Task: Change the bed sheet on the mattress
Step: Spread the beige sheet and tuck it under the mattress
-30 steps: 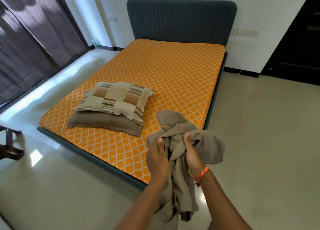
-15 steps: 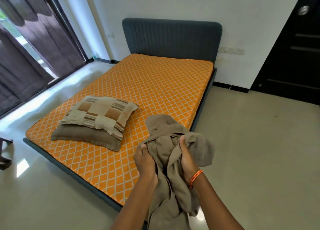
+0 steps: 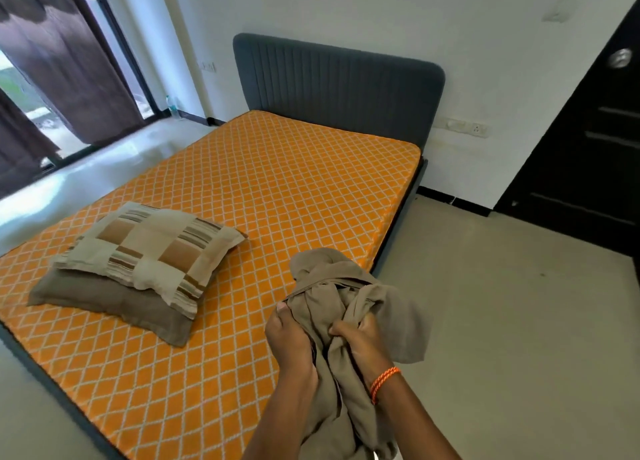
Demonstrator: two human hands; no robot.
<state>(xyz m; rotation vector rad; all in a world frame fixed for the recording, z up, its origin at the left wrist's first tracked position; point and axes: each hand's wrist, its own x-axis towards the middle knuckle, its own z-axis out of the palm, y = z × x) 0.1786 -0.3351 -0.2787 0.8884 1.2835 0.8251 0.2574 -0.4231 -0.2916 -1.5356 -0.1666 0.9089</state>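
Observation:
A bare orange mattress (image 3: 277,189) with a white diamond pattern lies on a dark grey bed frame. I hold a bunched taupe bed sheet (image 3: 346,297) over the mattress's near right corner. My left hand (image 3: 289,338) grips the bundle on its left side and my right hand (image 3: 363,342), with an orange wrist cord, grips it on the right. The rest of the sheet hangs down between my forearms.
Two stacked pillows, a checked one (image 3: 152,248) on a plain brown one (image 3: 104,300), lie on the mattress's near left part. A grey headboard (image 3: 339,85) stands against the wall. A dark door (image 3: 588,148) is at right, curtains (image 3: 69,65) at left.
The view has tilted up and shifted right, so the bed sits further left. Both hands keep their grip on the bundled sheet, with the right hand lower on it.

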